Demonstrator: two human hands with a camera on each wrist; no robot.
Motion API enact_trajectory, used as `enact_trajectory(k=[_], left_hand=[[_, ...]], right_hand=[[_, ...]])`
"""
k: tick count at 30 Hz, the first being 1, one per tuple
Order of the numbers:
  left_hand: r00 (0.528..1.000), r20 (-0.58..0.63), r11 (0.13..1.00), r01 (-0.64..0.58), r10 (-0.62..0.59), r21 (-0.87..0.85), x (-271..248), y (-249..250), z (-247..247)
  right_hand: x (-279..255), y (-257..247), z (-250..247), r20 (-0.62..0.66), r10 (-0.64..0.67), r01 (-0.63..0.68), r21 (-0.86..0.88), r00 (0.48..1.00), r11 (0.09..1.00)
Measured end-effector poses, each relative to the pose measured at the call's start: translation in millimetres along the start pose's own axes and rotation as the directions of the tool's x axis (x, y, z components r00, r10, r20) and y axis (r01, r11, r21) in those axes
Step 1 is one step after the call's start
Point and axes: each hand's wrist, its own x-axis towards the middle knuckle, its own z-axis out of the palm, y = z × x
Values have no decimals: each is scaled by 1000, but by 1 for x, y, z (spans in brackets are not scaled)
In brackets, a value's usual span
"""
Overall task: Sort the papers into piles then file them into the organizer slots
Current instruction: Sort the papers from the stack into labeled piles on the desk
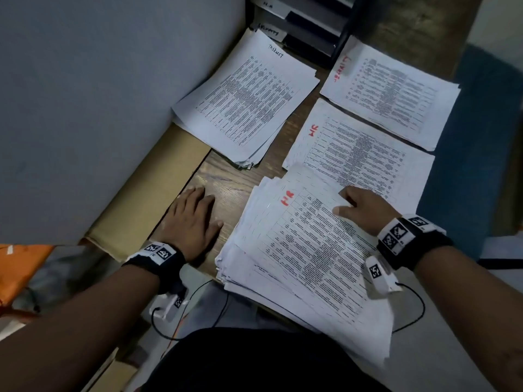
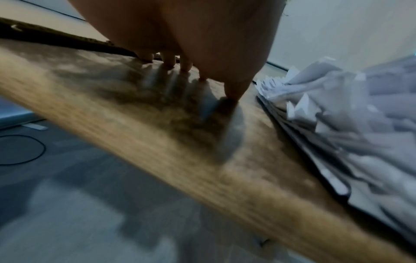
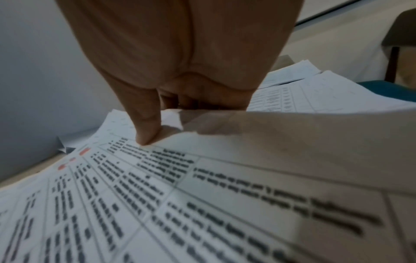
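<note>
Wood-grain tabletop (image 1: pixel 226 182) set against a pale wall, seen from above, with printed sheets spread across it. Nearest the person lies the unsorted stack (image 1: pixel 297 267), loose and fanned, its corners sticking out unevenly and its near edge hanging past the tabletop. The top sheet (image 1: pixel 311 222) carries a red handwritten mark and a printed table. The right hand (image 1: pixel 362 210) pinches this sheet's far right edge, thumb on top and fingers curled beneath, lifting it slightly.

Beyond it sit three sorted piles, near each other: one with a red mark (image 1: pixel 359 154) just behind the stack and partly overlapped by it, another with red writing (image 1: pixel 393 91) further back on the right, and a thicker one with a black handwritten heading (image 1: pixel 249 100) on the left. At the far edge stands the organizer (image 1: pixel 305 26), dark trays with handwritten labels; what the slots hold cannot be made out.

The left hand (image 1: pixel 192 219) rests flat on bare wood left of the stack, fingers spread, holding nothing.

Sorting looks partway done, since many sheets remain unsorted. Filing appears not yet begun.
</note>
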Motion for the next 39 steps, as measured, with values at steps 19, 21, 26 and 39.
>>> enact_trajectory(k=[19,21,26,39], left_hand=[[972,235,215,236,-31,-948,46,52,-80],[967,240,108,248,-84,-963,54,41,-80],[941,278,-61,271,-193,-961,72,22,-83],[929,365,43,367,-61,-929,62,28,-82]], right_hand=[[2,-14,-40,44,-20,3,353,999,936],[0,4,-47,64,46,-68,404,997,912],[-17,29,-47,182,82,-198,825,980,529],[-20,26,15,63,304,-164,934,950,318]])
